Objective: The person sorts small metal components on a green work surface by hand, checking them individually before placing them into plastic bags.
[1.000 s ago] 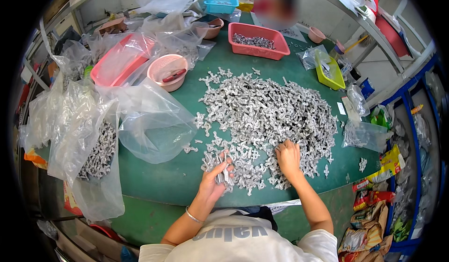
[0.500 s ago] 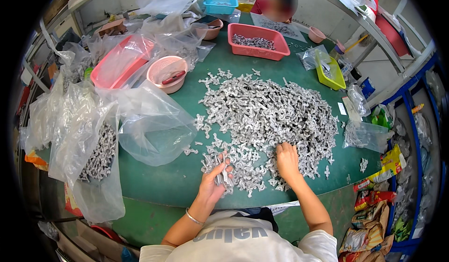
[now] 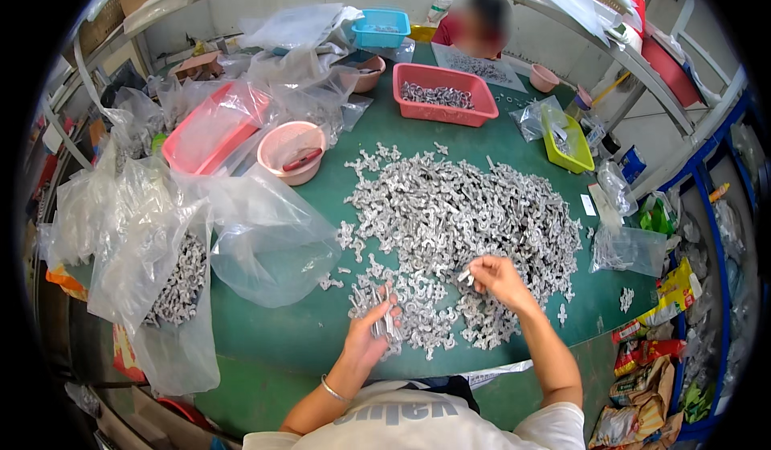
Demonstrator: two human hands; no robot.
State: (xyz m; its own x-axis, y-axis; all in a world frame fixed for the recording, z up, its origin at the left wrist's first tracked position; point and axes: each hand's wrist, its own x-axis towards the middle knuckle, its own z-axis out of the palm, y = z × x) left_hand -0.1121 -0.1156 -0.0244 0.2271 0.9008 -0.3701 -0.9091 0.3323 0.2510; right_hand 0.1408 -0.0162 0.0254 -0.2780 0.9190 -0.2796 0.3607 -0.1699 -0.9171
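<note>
A broad heap of small silver-grey metal parts (image 3: 458, 209), knobbly and cross-shaped, lies on the green table (image 3: 273, 329). At the heap's near left edge my left hand (image 3: 372, 328) is closed around several of these parts, which stick up between thumb and fingers. My right hand (image 3: 495, 280) pinches one metal part (image 3: 465, 276) between thumb and fingertips, just over the near side of the heap. Looser parts lie spread between the two hands.
Clear plastic bags (image 3: 265, 241) cover the left side, one holding more metal parts (image 3: 178, 285). Beyond the heap stand a pink tray (image 3: 444, 114), a yellow-green basket (image 3: 574, 159) and a pink bowl (image 3: 285, 175) holding a red-handled tool. A person (image 3: 479, 28) sits at the far side.
My right hand has lifted out of the heap and shifted slightly left, now with a metal part at its fingertips. My left hand keeps its hold. The whole view has tilted slightly.
</note>
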